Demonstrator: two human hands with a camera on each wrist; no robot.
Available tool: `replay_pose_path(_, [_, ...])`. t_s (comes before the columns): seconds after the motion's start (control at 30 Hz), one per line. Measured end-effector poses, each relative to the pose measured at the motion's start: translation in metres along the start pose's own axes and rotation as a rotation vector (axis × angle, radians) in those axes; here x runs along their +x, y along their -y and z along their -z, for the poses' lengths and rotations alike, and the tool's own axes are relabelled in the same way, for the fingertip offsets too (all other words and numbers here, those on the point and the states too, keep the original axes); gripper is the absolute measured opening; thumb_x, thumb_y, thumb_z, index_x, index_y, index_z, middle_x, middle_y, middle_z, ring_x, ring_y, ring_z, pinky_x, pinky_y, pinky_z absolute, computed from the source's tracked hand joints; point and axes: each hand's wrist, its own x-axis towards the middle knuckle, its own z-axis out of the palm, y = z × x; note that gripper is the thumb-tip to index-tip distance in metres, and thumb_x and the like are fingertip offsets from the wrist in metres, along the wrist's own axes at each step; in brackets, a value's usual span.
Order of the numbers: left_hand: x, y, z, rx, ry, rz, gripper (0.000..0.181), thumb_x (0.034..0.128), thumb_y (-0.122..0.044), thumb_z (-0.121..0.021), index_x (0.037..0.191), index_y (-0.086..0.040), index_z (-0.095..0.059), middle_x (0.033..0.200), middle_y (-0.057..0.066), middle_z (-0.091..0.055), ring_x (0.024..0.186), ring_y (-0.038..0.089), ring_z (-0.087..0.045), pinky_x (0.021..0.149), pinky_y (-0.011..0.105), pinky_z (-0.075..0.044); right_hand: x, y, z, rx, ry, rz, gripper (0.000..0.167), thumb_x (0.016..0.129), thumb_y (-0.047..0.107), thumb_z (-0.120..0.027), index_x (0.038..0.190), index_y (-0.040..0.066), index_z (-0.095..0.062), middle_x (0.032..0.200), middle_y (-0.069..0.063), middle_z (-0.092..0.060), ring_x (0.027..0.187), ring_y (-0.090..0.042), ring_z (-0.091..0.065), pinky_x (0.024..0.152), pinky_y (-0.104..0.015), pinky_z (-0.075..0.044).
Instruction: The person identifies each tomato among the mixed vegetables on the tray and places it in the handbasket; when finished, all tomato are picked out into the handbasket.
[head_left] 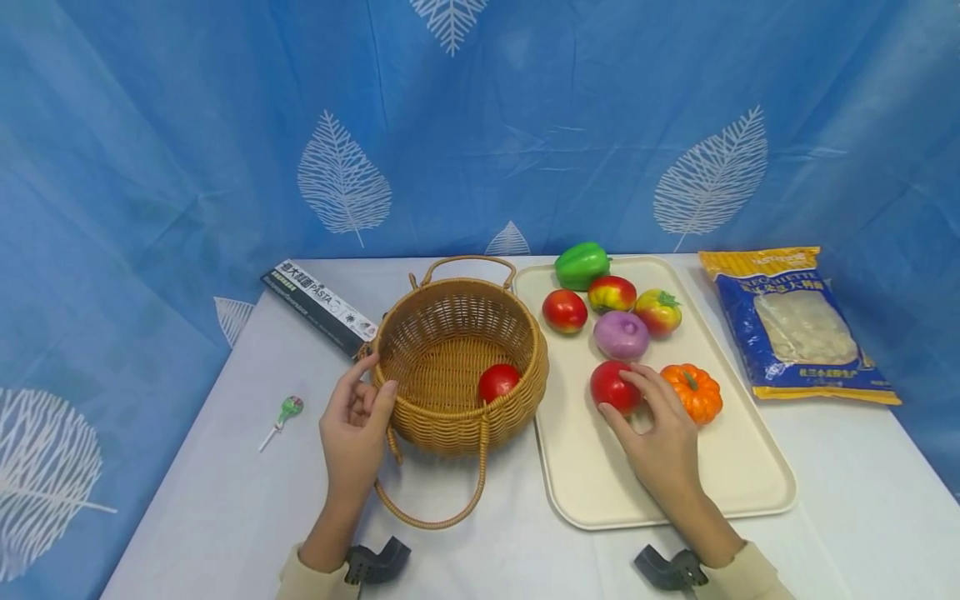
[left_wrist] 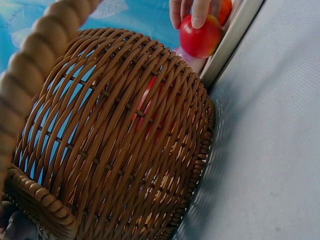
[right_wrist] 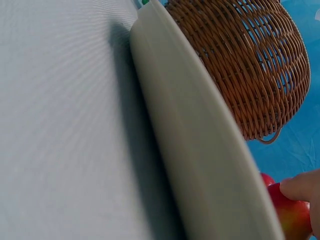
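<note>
My right hand (head_left: pixel 660 433) pinches a red apple (head_left: pixel 615 387) between thumb and fingers over the beige tray (head_left: pixel 600 483); whether it touches the tray I cannot tell. In the right wrist view only a fingertip shows on the apple (right_wrist: pixel 290 212). My left hand (head_left: pixel 356 429) holds the left rim of a brown wicker basket (head_left: pixel 442 429), its fingers bent. Inside the basket, at its right side, lies a red round fruit (head_left: pixel 498 382). In the left wrist view the basket wall (left_wrist: pixel 120 140) hides most of that fruit.
On the tray lie a green pepper (head_left: pixel 582 266), a purple onion (head_left: pixel 621 335), an orange pumpkin (head_left: pixel 692 393) and several red-yellow fruits (head_left: pixel 565 311). A pasta bag (head_left: pixel 802 325) lies right of it. Left are a pasta box (head_left: pixel 322 307) and a lollipop (head_left: pixel 291 407).
</note>
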Motion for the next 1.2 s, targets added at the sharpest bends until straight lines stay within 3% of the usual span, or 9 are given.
replay_pose_path(0.5, [0.001,-0.002,-0.003,-0.009,-0.015,-0.009,0.042,0.0945,0.008,-0.066,0.136,0.004,-0.061,0.076,0.004,-0.039,0.056,0.007,-0.032,0.046,0.022,-0.029,0.0,0.002,0.001,0.092,0.008,-0.053,0.057,0.075,0.007,-0.092,0.128,0.006,-0.069,0.137,-0.008,-0.062,0.127,-0.026,-0.058,0.092,-0.01,-0.043])
replay_pose_path(0.77, [0.0,0.001,-0.002,0.006,-0.017,-0.004,0.043,0.0946,0.007,-0.067,0.136,0.002,-0.061,0.076,0.004,-0.04,0.056,0.008,-0.032,0.046,0.022,-0.029,0.001,0.005,0.004,0.137,-0.017,-0.091,0.056,0.076,0.007,-0.091,0.128,0.01,-0.07,0.137,-0.005,-0.063,0.129,-0.003,-0.053,0.091,-0.011,-0.045])
replay_pose_path(0.9, [0.0,0.0,-0.002,0.014,-0.014,-0.011,0.042,0.0947,0.008,-0.066,0.136,0.003,-0.06,0.076,0.004,-0.04,0.056,0.008,-0.032,0.046,0.023,-0.029,0.002,0.008,0.005,0.192,-0.018,-0.098,0.056,0.077,0.005,-0.09,0.128,0.011,-0.07,0.137,-0.004,-0.063,0.129,-0.001,-0.053,0.09,-0.013,-0.047])
replay_pose_path(1.03, [0.0,0.0,-0.003,0.011,-0.014,-0.007,0.042,0.095,0.006,-0.067,0.136,0.001,-0.061,0.076,0.003,-0.04,0.055,0.008,-0.032,0.046,0.023,-0.029,0.006,0.017,0.008,0.227,-0.019,-0.101,0.058,0.076,0.002,-0.09,0.13,0.012,-0.07,0.138,-0.005,-0.062,0.13,-0.003,-0.053,0.088,-0.013,-0.048])
replay_pose_path(1.2, [0.0,-0.001,-0.002,0.016,-0.017,-0.007,0.042,0.0948,0.007,-0.066,0.136,0.002,-0.061,0.076,0.004,-0.039,0.056,0.008,-0.031,0.046,0.023,-0.029,0.017,0.048,0.022,0.227,-0.027,-0.106,0.055,0.077,-0.006,-0.086,0.129,0.003,-0.069,0.137,-0.011,-0.062,0.128,-0.005,-0.054,0.089,-0.014,-0.048])
